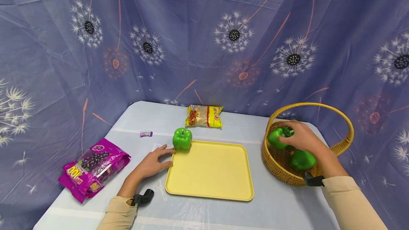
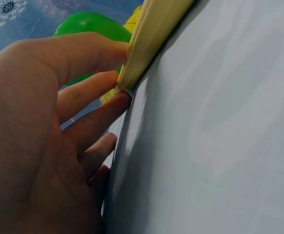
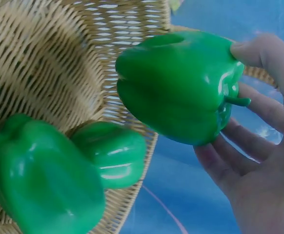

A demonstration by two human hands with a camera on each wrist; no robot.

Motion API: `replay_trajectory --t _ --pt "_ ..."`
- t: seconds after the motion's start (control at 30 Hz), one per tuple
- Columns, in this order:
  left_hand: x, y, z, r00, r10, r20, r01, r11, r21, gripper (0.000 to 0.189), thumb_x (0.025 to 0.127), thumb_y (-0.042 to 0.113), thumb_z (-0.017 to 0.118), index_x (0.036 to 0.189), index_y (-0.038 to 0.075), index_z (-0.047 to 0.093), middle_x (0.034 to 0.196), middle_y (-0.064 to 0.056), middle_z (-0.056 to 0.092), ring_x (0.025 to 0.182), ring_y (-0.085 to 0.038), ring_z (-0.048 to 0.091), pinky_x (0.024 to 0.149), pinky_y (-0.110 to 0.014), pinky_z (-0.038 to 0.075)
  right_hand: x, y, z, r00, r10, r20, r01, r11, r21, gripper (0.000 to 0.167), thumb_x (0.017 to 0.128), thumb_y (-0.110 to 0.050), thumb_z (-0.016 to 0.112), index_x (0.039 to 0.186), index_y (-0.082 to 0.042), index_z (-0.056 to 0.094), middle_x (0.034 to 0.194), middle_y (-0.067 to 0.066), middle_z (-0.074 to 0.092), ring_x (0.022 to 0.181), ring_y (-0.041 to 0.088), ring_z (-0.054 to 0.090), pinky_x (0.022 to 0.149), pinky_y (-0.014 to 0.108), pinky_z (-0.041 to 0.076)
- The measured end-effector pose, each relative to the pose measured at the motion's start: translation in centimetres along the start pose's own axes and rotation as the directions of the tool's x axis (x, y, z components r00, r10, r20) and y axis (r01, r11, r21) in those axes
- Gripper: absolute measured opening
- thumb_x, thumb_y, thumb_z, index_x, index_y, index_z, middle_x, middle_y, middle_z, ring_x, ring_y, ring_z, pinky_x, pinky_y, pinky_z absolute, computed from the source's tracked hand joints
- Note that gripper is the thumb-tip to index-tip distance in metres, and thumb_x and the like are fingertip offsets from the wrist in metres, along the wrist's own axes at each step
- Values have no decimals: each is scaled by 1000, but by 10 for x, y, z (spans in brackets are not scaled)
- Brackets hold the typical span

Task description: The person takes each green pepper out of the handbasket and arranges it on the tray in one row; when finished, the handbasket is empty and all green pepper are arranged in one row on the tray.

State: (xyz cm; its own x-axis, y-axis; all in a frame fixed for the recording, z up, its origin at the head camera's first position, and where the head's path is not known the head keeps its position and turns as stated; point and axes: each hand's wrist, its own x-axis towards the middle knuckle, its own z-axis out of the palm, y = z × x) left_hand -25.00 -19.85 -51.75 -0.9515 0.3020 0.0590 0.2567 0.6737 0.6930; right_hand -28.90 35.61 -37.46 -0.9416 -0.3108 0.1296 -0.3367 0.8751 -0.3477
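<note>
My right hand (image 1: pixel 301 137) grips a glossy green bell pepper (image 3: pixel 181 85), thumb on one side and fingers on the other, at the left side of a woven wicker basket (image 1: pixel 277 169). Two more green peppers lie in the basket in the right wrist view, a large pepper (image 3: pixel 47 178) and a partly covered pepper (image 3: pixel 113 155). My left hand (image 1: pixel 151 166) touches the left edge of a pale yellow tray (image 1: pixel 209 171) with thumb and fingertips, the fingers fairly straight. Another green bell pepper (image 1: pixel 182 138) stands at the tray's back left corner, just beyond that hand.
A purple snack bag (image 1: pixel 94 168) with dark fruit printed on it lies at the table's left edge. Near the back are a small purple wrapped candy (image 1: pixel 146 134) and a yellow food packet (image 1: pixel 203 116). The basket's tall handle (image 1: pixel 308 104) arches over it; a blue curtain (image 1: pixel 191 45) hangs behind.
</note>
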Motion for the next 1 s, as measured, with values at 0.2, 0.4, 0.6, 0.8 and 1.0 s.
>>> replay_trajectory --t 0.2,0.4,0.6,0.8,1.0 --pt "0 0 0 1000 -8 1 8 1000 4 45 86 34 71 129 25 63 149 -19 35 135 -44 31 105 -64 24 -3 -9 -7 1000 -25 -17 26 999 38 56 83 -43 73 130 -15 61 134 22 46 112 42 50 80 59 46" --pt "0 1 -1 1000 -11 3 11 1000 -4 44 85 34 71 128 25 63 149 -19 36 135 -44 31 104 -65 24 -5 -25 -12 999 -31 -13 32 997 71 54 83 -44 73 130 -19 61 140 20 42 119 42 46 82 62 44" --pt "0 3 -2 1000 -15 8 15 1000 -5 45 86 34 71 129 25 63 150 -18 35 136 -44 30 105 -64 23 -3 -42 -14 998 -57 -8 58 993 107 52 83 -42 74 128 -18 62 138 14 44 121 39 44 83 61 44" --pt "-1 5 -3 1000 -11 3 11 1000 -13 45 86 33 71 129 24 63 150 -19 35 135 -45 30 105 -65 23 3 -57 -13 995 -96 -27 98 990 101 49 81 -40 76 125 -25 62 127 6 51 104 29 54 79 52 48" --pt "-1 4 -2 1000 -10 7 10 1000 -10 45 86 34 71 129 24 62 149 -20 35 135 -45 30 105 -65 23 12 -75 -7 987 -162 -16 162 978 131 51 81 -40 76 127 -20 61 123 4 55 99 25 55 76 45 49"
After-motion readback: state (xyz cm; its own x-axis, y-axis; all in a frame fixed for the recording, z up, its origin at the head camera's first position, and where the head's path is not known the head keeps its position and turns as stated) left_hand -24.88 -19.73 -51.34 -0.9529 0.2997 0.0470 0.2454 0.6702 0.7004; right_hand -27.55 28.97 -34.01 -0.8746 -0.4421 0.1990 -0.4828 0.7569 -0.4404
